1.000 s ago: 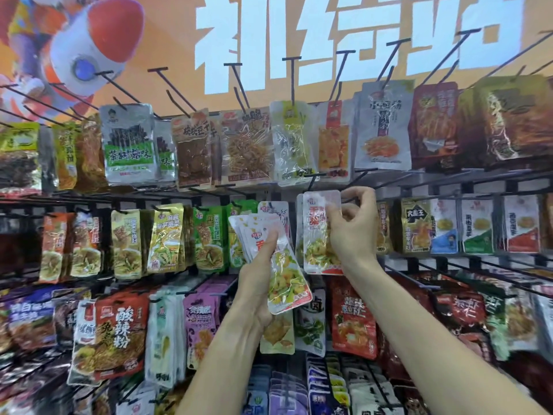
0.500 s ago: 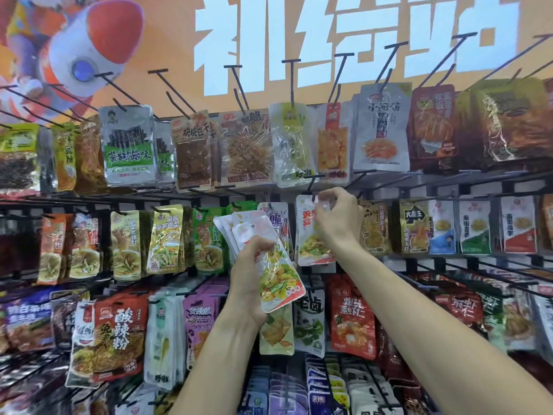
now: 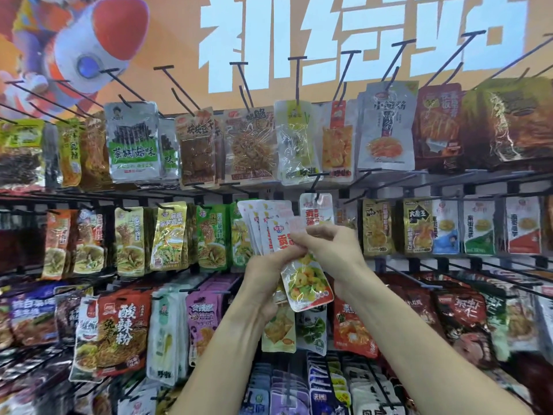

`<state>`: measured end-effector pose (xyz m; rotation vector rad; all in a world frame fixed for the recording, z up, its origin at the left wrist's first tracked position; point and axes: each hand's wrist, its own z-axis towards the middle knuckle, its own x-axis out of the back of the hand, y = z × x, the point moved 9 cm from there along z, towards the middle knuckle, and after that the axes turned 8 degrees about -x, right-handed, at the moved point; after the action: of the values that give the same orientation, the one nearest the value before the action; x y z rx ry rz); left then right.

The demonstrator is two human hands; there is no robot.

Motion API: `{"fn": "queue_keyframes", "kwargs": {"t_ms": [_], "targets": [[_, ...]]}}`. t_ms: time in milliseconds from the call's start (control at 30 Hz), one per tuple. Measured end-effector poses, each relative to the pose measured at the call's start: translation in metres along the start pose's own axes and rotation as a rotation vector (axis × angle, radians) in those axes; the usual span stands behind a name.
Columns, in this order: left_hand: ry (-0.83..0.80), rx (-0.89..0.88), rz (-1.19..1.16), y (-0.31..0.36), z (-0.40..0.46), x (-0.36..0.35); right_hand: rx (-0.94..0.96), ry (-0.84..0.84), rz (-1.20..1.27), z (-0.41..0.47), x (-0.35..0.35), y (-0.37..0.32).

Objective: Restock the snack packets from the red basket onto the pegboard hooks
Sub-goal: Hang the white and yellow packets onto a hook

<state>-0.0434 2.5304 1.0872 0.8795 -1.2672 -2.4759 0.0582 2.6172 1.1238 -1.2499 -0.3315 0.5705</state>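
Observation:
My left hand (image 3: pixel 263 265) grips a fanned stack of white-and-red snack packets (image 3: pixel 266 226) with yellow-green contents, held in front of the middle row of the pegboard. My right hand (image 3: pixel 332 250) pinches the front packet (image 3: pixel 308 283) of that stack near its upper part. One matching packet (image 3: pixel 315 206) hangs on a black hook (image 3: pixel 315 181) just above my hands. The red basket is out of view.
Rows of hanging snack packets fill the pegboard (image 3: pixel 209 193) on all sides. Long black hooks (image 3: pixel 297 76) jut out along the top row, beneath an orange banner (image 3: pixel 299 40) with white lettering. More packets (image 3: pixel 299 393) hang low between my forearms.
My right hand has let go of the packet it hung on the hook and dropped down to the stack, where it now pinches the front packet. The left hand stayed roughly in place.

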Motion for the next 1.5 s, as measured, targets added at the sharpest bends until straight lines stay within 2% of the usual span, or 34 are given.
{"fn": "queue_keyframes", "kwargs": {"t_ms": [200, 300, 400, 533, 667, 867, 1067, 1133, 1167, 1233, 1300, 1400, 1500], "targets": [[0.083, -0.058, 0.084, 0.009, 0.000, -0.008, 0.077, 0.132, 0.162, 0.002, 0.010, -0.003], [0.109, -0.052, 0.149, 0.011, 0.000, -0.005, 0.187, 0.250, 0.189, 0.008, 0.026, -0.016], [0.068, -0.045, 0.066, 0.009, -0.001, -0.004, 0.338, 0.322, 0.056, 0.013, 0.037, -0.040], [0.061, -0.015, -0.123, 0.007, -0.002, -0.003, 0.370, 0.351, -0.156, 0.021, 0.034, -0.054], [0.026, -0.001, -0.104, 0.008, -0.005, -0.003, 0.381, 0.364, -0.236, 0.028, 0.031, -0.060], [-0.018, 0.015, -0.095, 0.015, -0.007, -0.007, 0.286, 0.453, -0.375, 0.042, 0.029, -0.057], [-0.039, 0.086, -0.094, 0.012, -0.009, -0.010, 0.368, 0.540, -0.624, 0.025, 0.025, -0.059], [-0.028, 0.057, -0.101, 0.010, -0.007, -0.004, 0.390, 0.504, -0.486, 0.002, 0.029, -0.054], [-0.015, 0.044, -0.108, 0.009, -0.006, -0.002, 0.364, 0.413, -0.366, -0.006, 0.027, -0.047], [0.008, 0.026, -0.098, 0.006, -0.005, 0.001, 0.217, 0.165, -0.143, -0.013, 0.012, -0.028], [0.021, 0.022, -0.085, 0.001, -0.004, -0.002, 0.095, 0.068, -0.001, -0.011, 0.005, -0.012], [0.093, 0.000, -0.076, 0.000, -0.002, -0.002, 0.095, 0.137, 0.160, -0.006, 0.015, -0.012], [0.168, -0.006, 0.002, -0.001, 0.001, 0.005, 0.282, 0.292, 0.088, -0.003, 0.033, -0.032]]}}
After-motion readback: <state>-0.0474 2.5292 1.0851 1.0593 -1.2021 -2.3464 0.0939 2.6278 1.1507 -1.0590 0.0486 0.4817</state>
